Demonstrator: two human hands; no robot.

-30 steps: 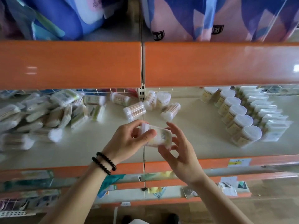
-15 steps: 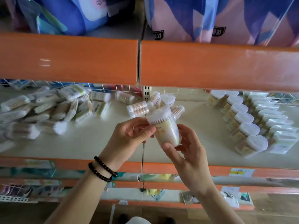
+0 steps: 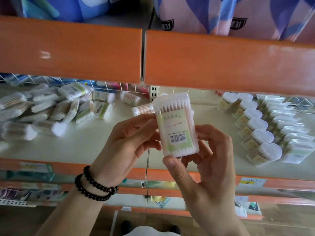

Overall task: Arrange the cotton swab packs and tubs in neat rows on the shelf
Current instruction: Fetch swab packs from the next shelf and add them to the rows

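Both hands (image 3: 129, 142) grip tub (image 3: 175, 126), above shelf edge (image 3: 221, 178)

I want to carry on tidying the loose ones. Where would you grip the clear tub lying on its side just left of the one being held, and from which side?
Grip the lying tub across its round body, coming down from above with fingers on its front and back sides. It lies flat on the shelf, cap pointing left, so its ends are harder to pinch, and the held tub crowds its right end.
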